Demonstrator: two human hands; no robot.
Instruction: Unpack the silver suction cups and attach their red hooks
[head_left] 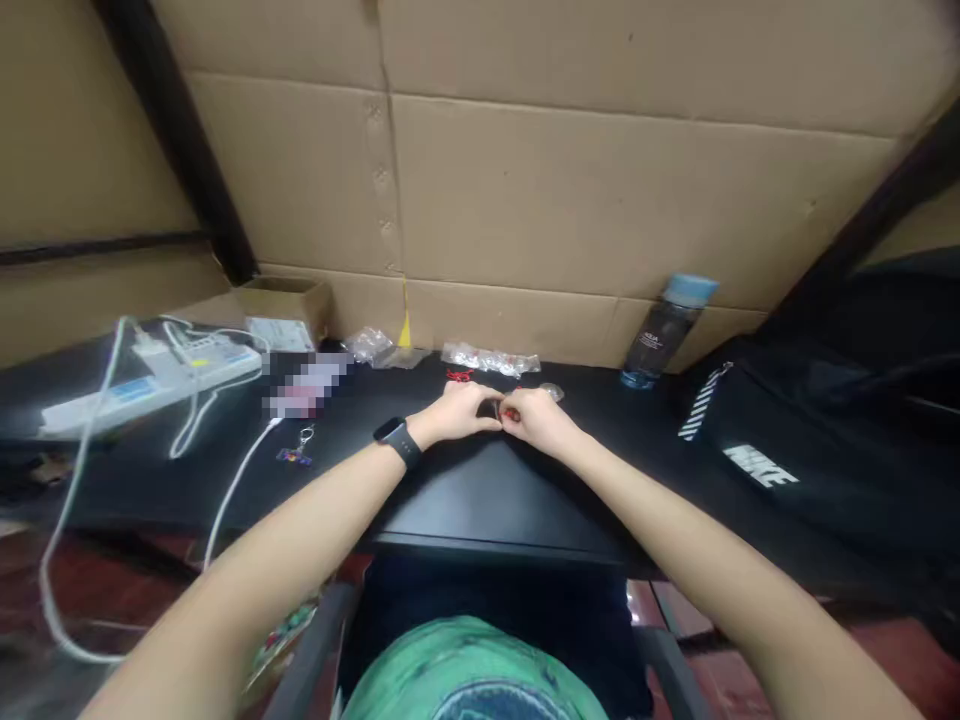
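Observation:
Both my hands meet at the middle of the black table [480,490]. My left hand [459,412], with a black watch on its wrist, is curled with the fingers pinched together. My right hand [538,418] is closed too and pinches a small red item [510,412] between the two hands; it is too small to name. A red bit [459,376] lies just behind my left hand. A clear plastic bag with small red and white pieces [489,358] lies farther back against the cardboard wall.
A white power strip [150,385] with white cables sits at the left, beside a small cardboard box [289,305]. A keyring [296,452] lies left of my forearm. A dark water bottle [660,335] stands at the back right, next to a black bag [810,450].

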